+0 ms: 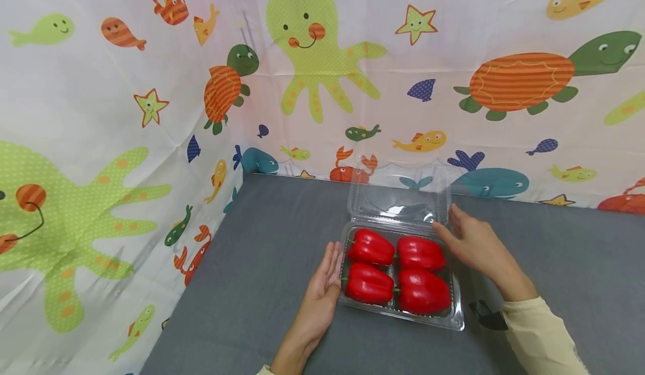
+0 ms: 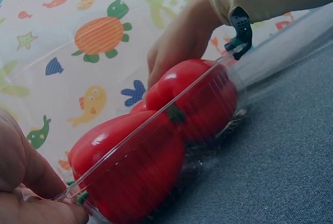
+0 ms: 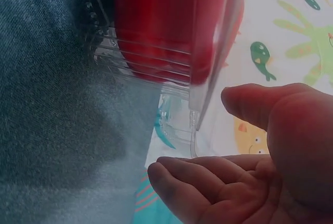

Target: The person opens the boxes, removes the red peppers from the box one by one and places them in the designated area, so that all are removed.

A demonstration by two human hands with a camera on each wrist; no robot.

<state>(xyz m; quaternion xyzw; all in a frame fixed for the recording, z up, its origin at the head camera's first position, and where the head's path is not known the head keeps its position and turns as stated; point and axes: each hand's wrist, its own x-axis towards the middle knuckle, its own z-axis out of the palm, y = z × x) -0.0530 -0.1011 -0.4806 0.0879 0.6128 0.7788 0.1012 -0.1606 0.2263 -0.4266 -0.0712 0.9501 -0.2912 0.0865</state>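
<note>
Red bell peppers (image 1: 421,291), several of them, lie in two rows in a clear plastic clamshell container (image 1: 403,314). Its transparent lid (image 1: 398,201) stands raised along the far side. At the container's left wall is my left hand (image 1: 322,285), fingers extended along the side; in the left wrist view its fingertips are right at the rim corner. My right hand (image 1: 476,243) is by the lid's right edge near the hinge. The right wrist view shows the right thumb (image 3: 250,101) apart from the extended fingers, with the lid edge close to the fingertips.
The container rests on a grey cloth-covered table (image 1: 252,285). A white curtain (image 1: 383,129) printed with sea animals hangs behind the table and along its left side. A dark wrist strap (image 2: 241,34) shows on the right forearm.
</note>
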